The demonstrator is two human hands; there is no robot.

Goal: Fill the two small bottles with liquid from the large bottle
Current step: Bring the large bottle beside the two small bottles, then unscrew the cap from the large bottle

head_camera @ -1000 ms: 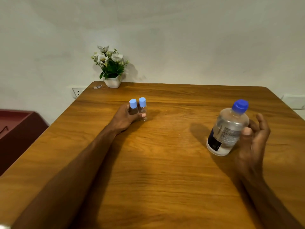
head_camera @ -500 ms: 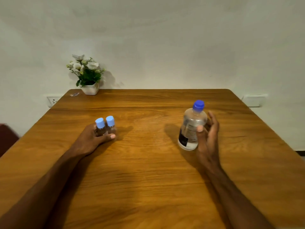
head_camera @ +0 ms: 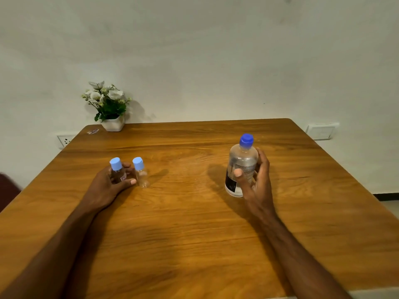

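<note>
Bottles are all capped and upright on the bench [head_camera: 194, 234]: the large bottle [head_camera: 241, 167] at the right is gripped by the right hand [head_camera: 257, 182]. One small bottle [head_camera: 117, 172] is held in the curled left hand [head_camera: 110, 184], and the other small bottle [head_camera: 141, 173] is stood just beside it, by the thumb.

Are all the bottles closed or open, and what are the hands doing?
Large bottle: upright, blue cap on, closed.
Left small bottle: cap on, closed.
Right small bottle: upright, cap on, looks empty.
Left hand: holds the left small bottle.
Right hand: wrapped around the large bottle.
</note>
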